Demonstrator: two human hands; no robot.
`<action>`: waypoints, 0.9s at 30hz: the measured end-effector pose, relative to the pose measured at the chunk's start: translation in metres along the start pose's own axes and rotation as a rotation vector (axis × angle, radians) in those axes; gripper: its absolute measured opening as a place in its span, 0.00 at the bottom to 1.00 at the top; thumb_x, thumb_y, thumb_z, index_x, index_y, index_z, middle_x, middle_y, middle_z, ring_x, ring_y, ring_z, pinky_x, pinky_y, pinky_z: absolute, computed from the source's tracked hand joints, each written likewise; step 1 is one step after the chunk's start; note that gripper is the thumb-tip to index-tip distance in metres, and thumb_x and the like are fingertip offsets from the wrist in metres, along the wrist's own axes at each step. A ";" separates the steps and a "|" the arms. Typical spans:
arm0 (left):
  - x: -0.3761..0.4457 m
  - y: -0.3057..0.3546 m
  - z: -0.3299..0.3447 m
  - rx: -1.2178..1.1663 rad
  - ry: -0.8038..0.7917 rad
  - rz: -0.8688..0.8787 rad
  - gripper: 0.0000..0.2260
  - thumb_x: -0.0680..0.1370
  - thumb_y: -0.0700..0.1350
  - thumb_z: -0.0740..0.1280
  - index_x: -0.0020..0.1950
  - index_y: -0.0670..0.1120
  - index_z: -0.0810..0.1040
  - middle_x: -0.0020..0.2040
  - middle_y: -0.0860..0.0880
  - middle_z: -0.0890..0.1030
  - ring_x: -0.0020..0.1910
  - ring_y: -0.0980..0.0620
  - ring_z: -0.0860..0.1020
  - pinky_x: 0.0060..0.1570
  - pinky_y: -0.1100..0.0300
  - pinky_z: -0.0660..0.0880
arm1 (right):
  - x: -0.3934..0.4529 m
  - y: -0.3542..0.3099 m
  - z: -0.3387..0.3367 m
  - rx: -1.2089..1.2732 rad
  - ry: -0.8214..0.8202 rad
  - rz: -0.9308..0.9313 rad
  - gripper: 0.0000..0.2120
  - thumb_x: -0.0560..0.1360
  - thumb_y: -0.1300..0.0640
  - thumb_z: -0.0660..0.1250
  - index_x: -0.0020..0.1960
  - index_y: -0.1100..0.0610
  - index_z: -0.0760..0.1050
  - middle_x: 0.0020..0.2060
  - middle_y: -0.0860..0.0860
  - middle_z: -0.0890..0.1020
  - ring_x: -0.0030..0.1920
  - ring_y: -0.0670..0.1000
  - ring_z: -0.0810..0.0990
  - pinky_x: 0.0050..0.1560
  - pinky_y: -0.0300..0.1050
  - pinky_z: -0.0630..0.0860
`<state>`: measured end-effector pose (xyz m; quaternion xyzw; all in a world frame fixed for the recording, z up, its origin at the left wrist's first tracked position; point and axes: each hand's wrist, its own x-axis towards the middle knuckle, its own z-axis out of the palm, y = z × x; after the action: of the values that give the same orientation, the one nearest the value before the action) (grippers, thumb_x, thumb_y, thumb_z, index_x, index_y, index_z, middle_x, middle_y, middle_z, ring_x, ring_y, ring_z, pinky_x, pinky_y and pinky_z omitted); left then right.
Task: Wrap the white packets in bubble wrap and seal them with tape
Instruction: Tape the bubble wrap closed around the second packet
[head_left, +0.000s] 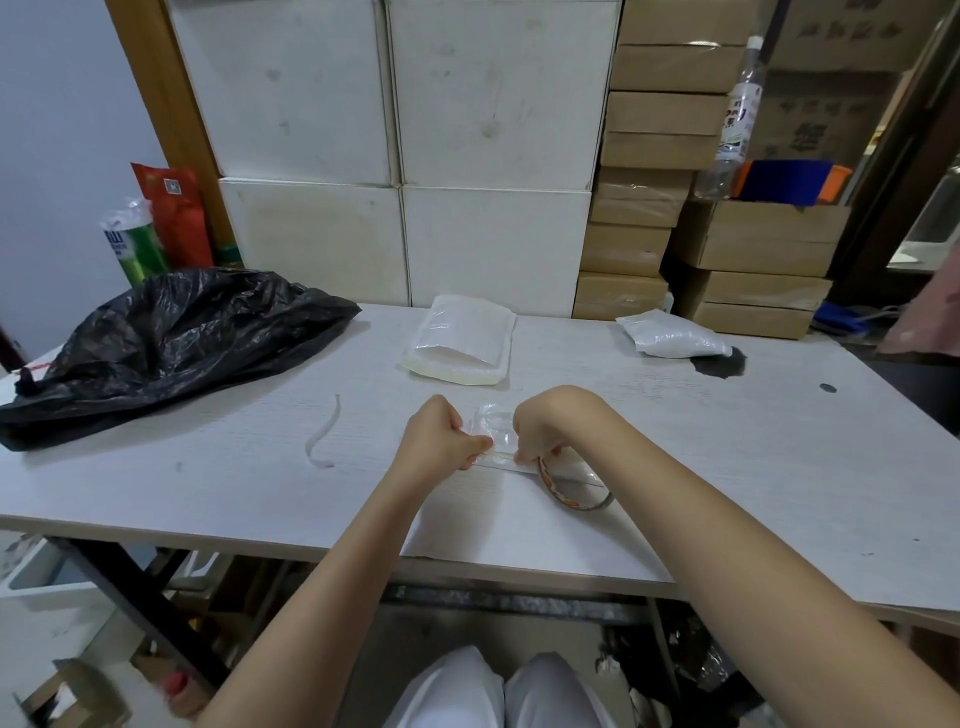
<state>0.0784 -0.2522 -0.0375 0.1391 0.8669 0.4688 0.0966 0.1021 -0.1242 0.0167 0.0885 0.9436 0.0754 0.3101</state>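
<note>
- Both hands meet at the middle of the table: the left hand (439, 434) has its fingers curled and pinches the near left edge of a small bubble-wrapped packet (496, 428), and the right hand (540, 431) has its fingers bent down onto the packet's right side, gripping it and what looks like the tape end; the exact finger contact is hidden under the knuckles.
- Under the grip, the table (727, 467) is a pale wood-grain top; the packet lies flat on it between the two hands.
- Beyond the grip, against the back, stand stacked white boxes (395, 156), with a column of brown cardboard boxes (660, 156) to their right.
- Far left of the grip, a crumpled black plastic bag (171, 338) sprawls over the table's left end.
- Straight past the grip, near but apart from it, lies a flat stack of bubble wrap bags (460, 340).
- Off to the right and farther back, well apart from the hands, a white packet (670, 335) rests near the table's far edge, beside a dark stain (722, 364).
- Just beside the right hand, on its near side, a roll of tape (571, 486) stands tilted on the table, its upper edge reaching under the right fingers.
- Left of the grip, a curled white strip (324, 439) lies loose on the table.
- High to the right, a clear bottle (735, 119) stands on the brown boxes.
</note>
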 end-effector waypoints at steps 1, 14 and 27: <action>0.001 -0.002 0.000 -0.066 0.000 -0.018 0.16 0.70 0.39 0.72 0.37 0.46 0.63 0.29 0.46 0.78 0.26 0.53 0.75 0.35 0.60 0.73 | 0.000 0.000 0.000 -0.005 -0.002 -0.003 0.10 0.77 0.51 0.61 0.51 0.57 0.71 0.34 0.50 0.73 0.39 0.54 0.74 0.39 0.43 0.69; -0.006 0.009 0.012 0.524 0.062 0.475 0.08 0.77 0.43 0.64 0.51 0.48 0.81 0.54 0.50 0.77 0.56 0.48 0.72 0.53 0.56 0.69 | -0.001 -0.001 0.001 0.031 0.021 0.011 0.10 0.76 0.52 0.60 0.41 0.57 0.71 0.35 0.50 0.72 0.40 0.53 0.73 0.45 0.44 0.70; 0.002 -0.001 0.023 0.370 0.048 0.313 0.06 0.75 0.47 0.68 0.46 0.49 0.84 0.51 0.51 0.80 0.53 0.49 0.77 0.58 0.51 0.70 | -0.052 0.035 0.016 0.578 0.440 -0.015 0.12 0.72 0.55 0.68 0.43 0.65 0.81 0.27 0.53 0.77 0.27 0.49 0.75 0.33 0.40 0.72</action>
<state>0.0833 -0.2337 -0.0507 0.2761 0.9079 0.3145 -0.0250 0.1567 -0.0995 0.0409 0.1473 0.9706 -0.1797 0.0624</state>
